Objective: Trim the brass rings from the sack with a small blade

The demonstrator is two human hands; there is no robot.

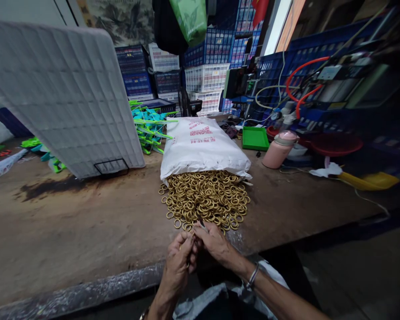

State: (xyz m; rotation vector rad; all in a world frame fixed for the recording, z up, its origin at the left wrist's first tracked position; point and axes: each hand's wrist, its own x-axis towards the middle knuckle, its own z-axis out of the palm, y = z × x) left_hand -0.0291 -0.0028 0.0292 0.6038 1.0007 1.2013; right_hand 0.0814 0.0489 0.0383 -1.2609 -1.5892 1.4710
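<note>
Both hands meet at the near edge of a heap of gold-coloured rings (pixel 206 200), which spills from the open mouth of a white printed sack (pixel 203 142). My left hand (pixel 182 253) is closed in a pinch, fingertips against those of the other hand; what it grips is mostly hidden, though a gold glint shows there. My right hand (pixel 215 243) is closed around a small pointed metal tool (pixel 202 224), its dark tip sticking out over the rings. A few loose rings lie at the heap's edges.
A tall white ribbed panel (pixel 70 98) stands on the wooden table (pixel 96 226) at left, with green and teal plastic pieces (pixel 148 126) behind it. To the right are a green tray (pixel 255 138), a pink bottle (pixel 279 150) and a red dish (pixel 336 144). Stacked crates (pixel 206 78) line the back.
</note>
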